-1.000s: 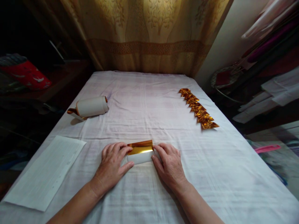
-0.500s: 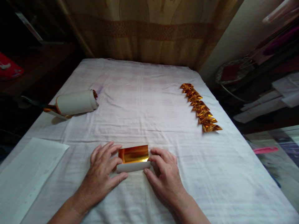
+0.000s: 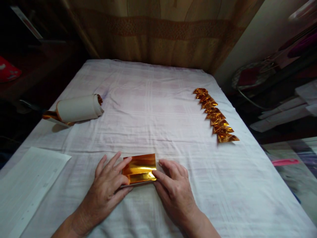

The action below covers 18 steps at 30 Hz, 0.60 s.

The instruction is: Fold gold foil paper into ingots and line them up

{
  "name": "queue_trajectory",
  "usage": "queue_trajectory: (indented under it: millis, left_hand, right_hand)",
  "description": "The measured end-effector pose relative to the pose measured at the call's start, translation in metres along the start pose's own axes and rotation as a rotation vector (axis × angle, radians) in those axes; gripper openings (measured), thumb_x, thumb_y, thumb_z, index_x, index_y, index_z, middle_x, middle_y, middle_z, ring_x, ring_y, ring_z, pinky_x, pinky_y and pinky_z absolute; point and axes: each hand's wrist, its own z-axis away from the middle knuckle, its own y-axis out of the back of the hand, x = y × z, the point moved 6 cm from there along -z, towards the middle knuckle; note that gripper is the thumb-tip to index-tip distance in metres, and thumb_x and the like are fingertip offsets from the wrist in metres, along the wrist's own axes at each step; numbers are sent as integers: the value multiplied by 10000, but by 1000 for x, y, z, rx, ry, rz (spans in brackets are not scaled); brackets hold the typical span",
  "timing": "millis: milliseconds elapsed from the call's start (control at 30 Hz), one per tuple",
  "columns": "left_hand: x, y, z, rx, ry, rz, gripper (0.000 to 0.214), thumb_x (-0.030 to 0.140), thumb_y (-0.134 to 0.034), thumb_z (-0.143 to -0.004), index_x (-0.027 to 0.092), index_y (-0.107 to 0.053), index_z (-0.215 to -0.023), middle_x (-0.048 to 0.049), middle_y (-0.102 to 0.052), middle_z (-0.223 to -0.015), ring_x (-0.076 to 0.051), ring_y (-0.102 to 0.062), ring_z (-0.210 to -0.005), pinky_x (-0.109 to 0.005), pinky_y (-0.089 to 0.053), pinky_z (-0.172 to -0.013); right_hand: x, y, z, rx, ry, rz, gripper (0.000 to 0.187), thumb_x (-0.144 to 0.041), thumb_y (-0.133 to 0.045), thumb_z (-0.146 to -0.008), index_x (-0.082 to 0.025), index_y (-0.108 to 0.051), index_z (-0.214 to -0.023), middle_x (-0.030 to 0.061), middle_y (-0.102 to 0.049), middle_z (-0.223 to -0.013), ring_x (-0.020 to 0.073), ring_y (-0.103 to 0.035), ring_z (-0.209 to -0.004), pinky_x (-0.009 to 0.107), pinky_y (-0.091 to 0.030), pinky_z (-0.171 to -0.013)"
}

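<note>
A shiny gold foil paper (image 3: 140, 164) lies on the sheet in front of me, with a crease running across it above its lower strip. My left hand (image 3: 107, 181) grips its left end, thumb below the lower edge and index finger on the strip, while another finger rests on the upper part. At the right end, my right hand (image 3: 174, 185) pinches the lower corner between thumb and index finger. Farther off to the right, several folded gold foil pieces (image 3: 214, 115) overlap in a slanting row.
A roll of white-backed gold foil (image 3: 78, 108) lies at the left edge of the white-sheeted surface (image 3: 148, 89). Nearer on the left is a white paper sheet (image 3: 32, 185). A curtain (image 3: 168, 36) hangs behind; a pink object (image 3: 284, 162) is beyond the right edge.
The lower strip showed its pale underside rolled up; now its gold face shows, with a crease above it. Both hands stay at the paper's ends, the right fingers slightly farther in.
</note>
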Motion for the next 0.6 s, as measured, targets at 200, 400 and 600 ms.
queue_trajectory:
  millis: [200, 400, 600]
  left_hand:
    - [-2, -1, -2, 56, -72, 118, 211, 240, -581, -946, 226, -594, -1155, -37, -755, -1122, -189, -665, -1137, -500, -219, -1206]
    - [1, 12, -12, 247, 59, 259, 80, 281, -545, -967, 230, -606, -973, 35, -746, -809, -112, -720, -728, -249, -542, -845]
    - [-4, 0, -18, 185, 464, 444, 393, 442, -503, -959, 180, -549, -1249, 99, -494, -550, -76, -509, -445, -172, -410, -478]
  right_hand:
    - [-7, 4, -7, 39, 93, -48, 184, -144, -559, -924, -250, -666, -1029, 52, -683, -1164, 227, -569, -1112, 393, -432, -913]
    - [-14, 8, -10, 99, 88, -209, 146, -122, -492, -951, -216, -602, -969, 4, -705, -833, 157, -628, -785, 330, -426, -777]
    - [-6, 12, -8, 269, 12, -173, 152, -185, -480, -969, -213, -626, -1003, 29, -703, -792, 167, -636, -710, 301, -447, -692]
